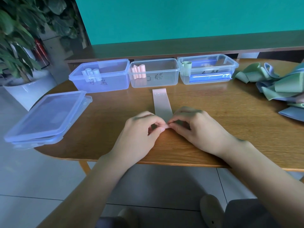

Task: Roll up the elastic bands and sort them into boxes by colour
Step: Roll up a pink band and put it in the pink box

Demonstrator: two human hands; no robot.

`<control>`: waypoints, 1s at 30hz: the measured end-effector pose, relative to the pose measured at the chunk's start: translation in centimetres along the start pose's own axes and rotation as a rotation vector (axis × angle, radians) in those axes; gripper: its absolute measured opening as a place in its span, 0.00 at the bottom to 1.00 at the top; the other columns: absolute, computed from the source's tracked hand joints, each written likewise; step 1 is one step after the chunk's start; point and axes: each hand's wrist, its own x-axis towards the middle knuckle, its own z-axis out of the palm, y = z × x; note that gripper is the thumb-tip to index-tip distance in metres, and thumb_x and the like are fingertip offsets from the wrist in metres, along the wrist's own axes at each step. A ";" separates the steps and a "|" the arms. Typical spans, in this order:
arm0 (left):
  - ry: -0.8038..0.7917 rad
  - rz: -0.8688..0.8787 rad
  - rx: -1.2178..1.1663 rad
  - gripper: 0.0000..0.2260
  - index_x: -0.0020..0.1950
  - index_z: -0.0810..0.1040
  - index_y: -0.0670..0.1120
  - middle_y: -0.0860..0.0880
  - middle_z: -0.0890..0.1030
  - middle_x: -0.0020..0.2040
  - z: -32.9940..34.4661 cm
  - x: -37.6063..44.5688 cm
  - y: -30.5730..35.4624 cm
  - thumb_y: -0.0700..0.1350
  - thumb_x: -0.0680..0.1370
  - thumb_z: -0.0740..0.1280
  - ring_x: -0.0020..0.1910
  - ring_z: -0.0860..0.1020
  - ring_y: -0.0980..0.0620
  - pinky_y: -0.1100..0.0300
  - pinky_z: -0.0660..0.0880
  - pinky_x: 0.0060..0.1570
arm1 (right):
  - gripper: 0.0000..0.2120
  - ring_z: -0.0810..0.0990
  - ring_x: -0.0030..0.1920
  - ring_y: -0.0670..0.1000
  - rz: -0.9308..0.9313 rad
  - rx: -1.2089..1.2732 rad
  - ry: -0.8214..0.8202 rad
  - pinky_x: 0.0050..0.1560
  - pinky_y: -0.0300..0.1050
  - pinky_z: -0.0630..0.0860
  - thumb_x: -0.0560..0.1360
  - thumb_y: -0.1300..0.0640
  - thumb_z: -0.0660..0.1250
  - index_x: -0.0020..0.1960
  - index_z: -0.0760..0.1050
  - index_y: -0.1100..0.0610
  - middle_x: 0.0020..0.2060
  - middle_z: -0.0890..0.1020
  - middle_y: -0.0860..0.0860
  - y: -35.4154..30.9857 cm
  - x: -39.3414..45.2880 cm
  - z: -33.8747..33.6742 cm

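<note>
Pinched between the thumbs and fingertips of both hands, the near end of a pink elastic band (162,104) is curled over; the left hand (141,129) and right hand (195,127) meet at its edge. Its flat length runs away across the wooden table (230,122) toward the middle box (153,72), which holds pink rolls (138,71). Pale rolls (91,72) sit in the left box (100,75), a green roll (186,64) in the right box (208,68). Loose green and blue bands (276,84) lie heaped at the right; stacked lids (47,117) rest at the left.
</note>
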 end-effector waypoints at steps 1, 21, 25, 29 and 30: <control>0.002 -0.007 -0.001 0.05 0.52 0.84 0.57 0.63 0.77 0.48 0.1 0.1 -0.1 0.50 0.79 0.69 0.46 0.75 0.64 0.78 0.66 0.44 | 0.08 0.79 0.48 0.45 -0.001 -0.007 0.005 0.48 0.53 0.79 0.80 0.48 0.66 0.55 0.82 0.48 0.50 0.79 0.41 0.0 -0.1 0.1; 0.031 -0.089 -0.006 0.02 0.49 0.81 0.54 0.61 0.76 0.45 0.6 1.2 -0.4 0.47 0.77 0.71 0.46 0.74 0.64 0.77 0.66 0.42 | 0.11 0.75 0.41 0.40 0.009 -0.014 -0.034 0.47 0.35 0.72 0.80 0.50 0.65 0.55 0.84 0.50 0.48 0.74 0.41 0.9 1.3 0.0; 0.049 -0.104 -0.044 0.02 0.47 0.82 0.54 0.60 0.78 0.45 0.9 1.8 -0.7 0.47 0.78 0.71 0.44 0.75 0.62 0.76 0.67 0.43 | 0.14 0.76 0.43 0.41 -0.009 -0.016 -0.056 0.49 0.33 0.72 0.79 0.47 0.63 0.57 0.84 0.50 0.48 0.73 0.42 1.2 1.7 -0.2; 0.041 -0.118 -0.039 0.03 0.50 0.83 0.55 0.59 0.78 0.48 1.1 2.1 -0.9 0.51 0.79 0.70 0.45 0.76 0.58 0.69 0.72 0.45 | 0.11 0.74 0.45 0.35 -0.077 0.006 -0.027 0.49 0.25 0.67 0.80 0.52 0.66 0.58 0.83 0.52 0.50 0.76 0.43 1.6 2.2 -0.4; 0.041 -0.120 -0.031 0.04 0.50 0.83 0.55 0.59 0.79 0.48 1.2 2.2 -1.0 0.52 0.80 0.69 0.46 0.76 0.58 0.66 0.73 0.46 | 0.09 0.75 0.45 0.35 -0.092 0.004 -0.027 0.49 0.25 0.68 0.80 0.53 0.67 0.57 0.84 0.52 0.50 0.77 0.43 1.7 2.3 -0.5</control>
